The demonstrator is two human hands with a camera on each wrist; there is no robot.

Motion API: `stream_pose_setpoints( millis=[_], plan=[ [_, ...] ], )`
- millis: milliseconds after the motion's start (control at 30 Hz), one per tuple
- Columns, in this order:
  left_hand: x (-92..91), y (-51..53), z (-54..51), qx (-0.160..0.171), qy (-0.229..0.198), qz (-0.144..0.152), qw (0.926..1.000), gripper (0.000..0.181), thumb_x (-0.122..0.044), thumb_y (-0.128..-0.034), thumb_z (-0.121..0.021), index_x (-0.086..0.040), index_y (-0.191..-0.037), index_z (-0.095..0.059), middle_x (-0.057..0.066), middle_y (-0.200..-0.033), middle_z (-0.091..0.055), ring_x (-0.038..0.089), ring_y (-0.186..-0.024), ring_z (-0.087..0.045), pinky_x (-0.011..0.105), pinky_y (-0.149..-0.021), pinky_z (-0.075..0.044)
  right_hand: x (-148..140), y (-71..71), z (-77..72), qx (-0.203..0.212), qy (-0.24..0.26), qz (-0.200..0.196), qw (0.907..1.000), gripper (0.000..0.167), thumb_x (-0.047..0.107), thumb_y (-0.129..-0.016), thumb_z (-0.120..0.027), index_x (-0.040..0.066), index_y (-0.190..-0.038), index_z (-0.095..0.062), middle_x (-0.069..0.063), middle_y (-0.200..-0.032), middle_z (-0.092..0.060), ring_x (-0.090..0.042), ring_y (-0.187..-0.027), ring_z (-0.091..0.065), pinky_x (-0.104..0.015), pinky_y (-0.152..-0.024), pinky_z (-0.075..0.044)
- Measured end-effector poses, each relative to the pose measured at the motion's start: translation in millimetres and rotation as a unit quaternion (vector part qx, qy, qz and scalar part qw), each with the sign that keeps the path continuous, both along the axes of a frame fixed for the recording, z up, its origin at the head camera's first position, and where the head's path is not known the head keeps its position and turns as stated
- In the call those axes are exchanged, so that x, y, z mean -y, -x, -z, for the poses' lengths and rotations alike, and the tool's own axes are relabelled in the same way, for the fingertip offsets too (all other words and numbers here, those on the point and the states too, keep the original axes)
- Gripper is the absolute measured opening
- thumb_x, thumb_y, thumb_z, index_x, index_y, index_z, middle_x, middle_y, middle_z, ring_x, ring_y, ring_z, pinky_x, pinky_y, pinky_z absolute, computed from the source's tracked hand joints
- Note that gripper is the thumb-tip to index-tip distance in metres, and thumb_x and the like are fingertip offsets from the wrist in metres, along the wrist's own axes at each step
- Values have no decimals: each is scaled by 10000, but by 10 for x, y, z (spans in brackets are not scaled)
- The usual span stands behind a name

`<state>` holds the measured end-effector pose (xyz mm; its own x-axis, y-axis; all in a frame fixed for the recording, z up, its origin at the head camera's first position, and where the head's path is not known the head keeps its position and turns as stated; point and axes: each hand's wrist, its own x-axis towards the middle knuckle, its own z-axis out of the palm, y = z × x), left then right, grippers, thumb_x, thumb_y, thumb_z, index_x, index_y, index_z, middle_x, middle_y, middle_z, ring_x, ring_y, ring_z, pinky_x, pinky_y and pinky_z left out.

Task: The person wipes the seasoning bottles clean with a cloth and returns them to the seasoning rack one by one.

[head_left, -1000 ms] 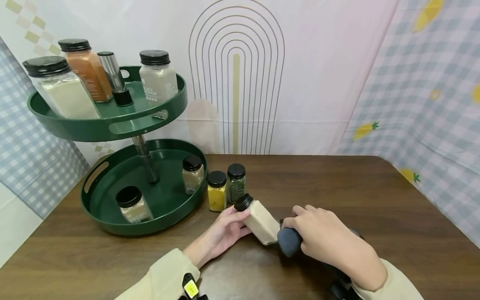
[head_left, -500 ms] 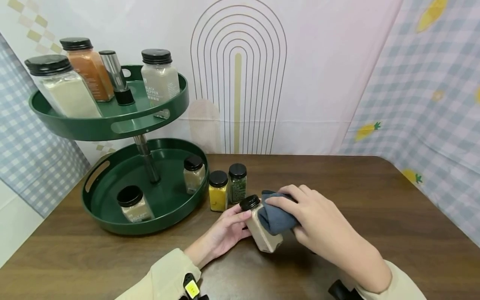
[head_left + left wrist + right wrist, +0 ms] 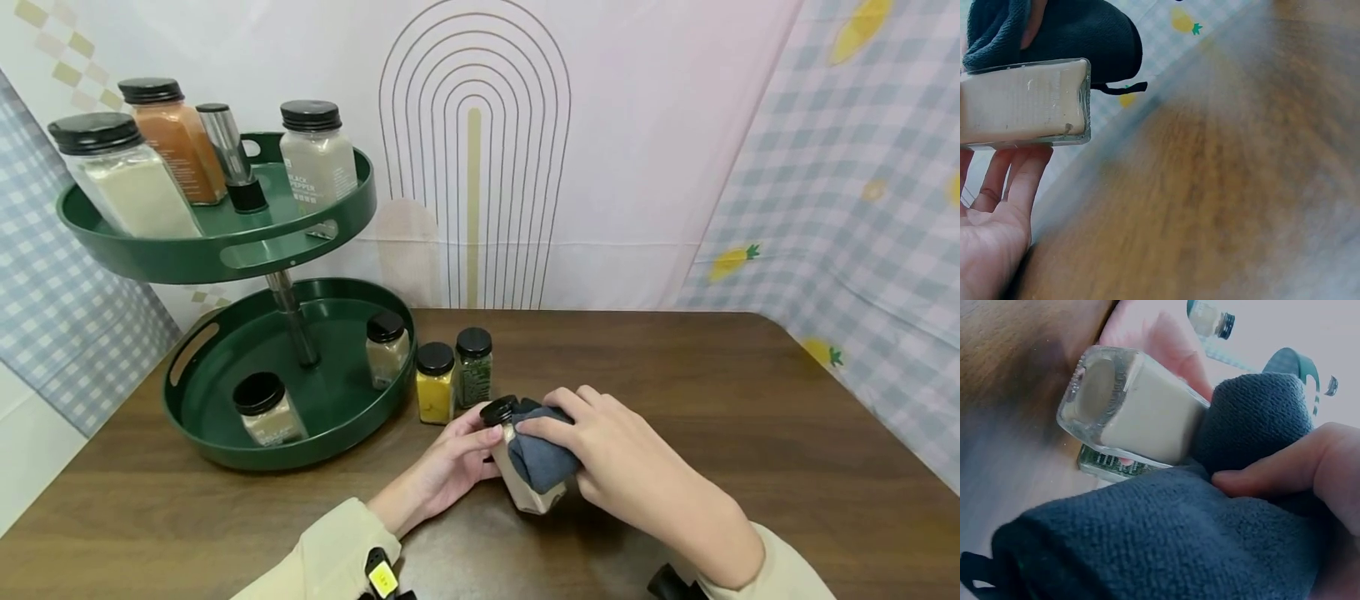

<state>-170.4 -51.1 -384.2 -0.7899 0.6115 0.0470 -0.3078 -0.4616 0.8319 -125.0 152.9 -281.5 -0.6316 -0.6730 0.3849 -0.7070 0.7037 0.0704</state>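
A square glass spice jar point(image 3: 517, 487) of pale powder with a black lid is tilted above the table. My left hand point(image 3: 450, 462) grips it near the lid, thumb in front. In the left wrist view its base end point(image 3: 1029, 103) points right, fingers beneath. My right hand point(image 3: 615, 467) pinches a folded dark blue cloth point(image 3: 542, 454) and presses it on the jar's side. In the right wrist view the thumb lies over the cloth point(image 3: 1166, 531), and the jar's bottom point(image 3: 1094, 394) faces the camera. The cloth hides part of the jar.
A two-tier green stand point(image 3: 292, 454) holds several spice jars at the left. Beside it on the wooden table point(image 3: 675, 367) stand a jar of yellow powder point(image 3: 435, 387) and a jar of green herbs point(image 3: 474, 371), just behind my left hand.
My right hand has brought the cloth up from beside the jar's base onto its side, then slid it slightly down and left. The jar has tipped more upright in my left hand.
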Motion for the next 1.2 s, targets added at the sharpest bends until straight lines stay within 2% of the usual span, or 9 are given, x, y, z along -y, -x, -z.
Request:
stream_pose_setpoints(
  millis=[200, 400, 533, 633, 733, 800, 967, 1067, 1200],
  plan=[
    [17, 6, 8, 230, -225, -153, 9994, 290, -191, -937, -516, -209, -1220, -460, -31, -1158, -589, 112, -1064, -556, 380, -898, -457, -12, -31, -21, 203, -234, -124, 9994, 590, -95, -585, -588, 259, -1048, -681, 54, -990, -582, -140, -826, -509, -307, -718, -473],
    [0, 22, 9, 608, -478, -721, 9944, 319, -160, -947, -463, -195, -1259, -411, -14, -1161, -569, 139, -1090, -524, 366, -934, -441, -55, -33, -11, 646, -447, -105, 9969, 574, -108, -605, -611, 270, -1032, -679, 66, -943, -574, -150, -788, -508, -315, -658, -462],
    [-18, 37, 4, 841, -665, -1131, 9878, 421, -136, -933, -463, -155, -1333, -334, 7, -1200, -536, 142, -1123, -501, 343, -977, -424, -114, -13, 11, 1070, -759, 170, 9912, 531, -101, -620, -637, 276, -991, -682, 74, -893, -561, -162, -765, -513, -333, -647, -458],
    [-26, 43, -1, 967, -744, -1226, 9849, 477, -143, -930, -471, -149, -1369, -284, 26, -1245, -486, 156, -1150, -479, 347, -1002, -412, -162, -4, 3, 1461, -1038, 514, 9825, 473, -84, -654, -664, 262, -975, -685, 54, -894, -570, -193, -792, -537, -373, -694, -471],
    [-25, 48, -7, 987, -745, -1068, 9866, 508, -168, -938, -486, -155, -1395, -264, 45, -1276, -448, 188, -1165, -472, 392, -1027, -394, -215, -7, -35, 1385, -1143, 875, 9799, 442, -44, -656, -685, 262, -974, -676, 47, -895, -577, -202, -808, -556, -379, -669, -472],
    [-23, 51, -13, 938, -706, -846, 9895, 527, -178, -943, -494, -171, -1418, -267, 58, -1282, -442, 230, -1163, -491, 442, -1038, -375, -248, -23, -83, 996, -1010, 1154, 9832, 449, -24, -640, -677, 259, -988, -666, 50, -880, -574, -188, -786, -555, -350, -595, -455],
    [1, 54, -24, 708, -651, -160, 9952, 592, -185, -951, -516, -232, -1463, -221, 77, -1315, -431, 340, -1149, -532, 541, -1026, -348, -262, -46, -198, 216, -84, 1738, 9845, 455, 7, -648, -658, 200, -1059, -631, 4, -942, -596, -209, -819, -586, -353, -503, -440],
    [10, 43, -22, 581, -712, 112, 9957, 585, -162, -945, -528, -243, -1444, -235, 84, -1338, -419, 347, -1153, -532, 534, -1026, -352, -189, -26, -197, 72, 526, 1710, 9838, 455, 14, -670, -676, 171, -1094, -626, -19, -1001, -607, -224, -883, -600, -407, -563, -492],
    [9, 34, -18, 357, -717, 343, 9962, 510, -116, -930, -537, -236, -1371, -311, 94, -1346, -427, 318, -1153, -539, 517, -1028, -358, -37, 10, -88, -354, 1082, 1231, 9858, 487, 10, -637, -712, 164, -1095, -652, -37, -1006, -614, -226, -898, -598, -428, -658, -525]
  ],
)
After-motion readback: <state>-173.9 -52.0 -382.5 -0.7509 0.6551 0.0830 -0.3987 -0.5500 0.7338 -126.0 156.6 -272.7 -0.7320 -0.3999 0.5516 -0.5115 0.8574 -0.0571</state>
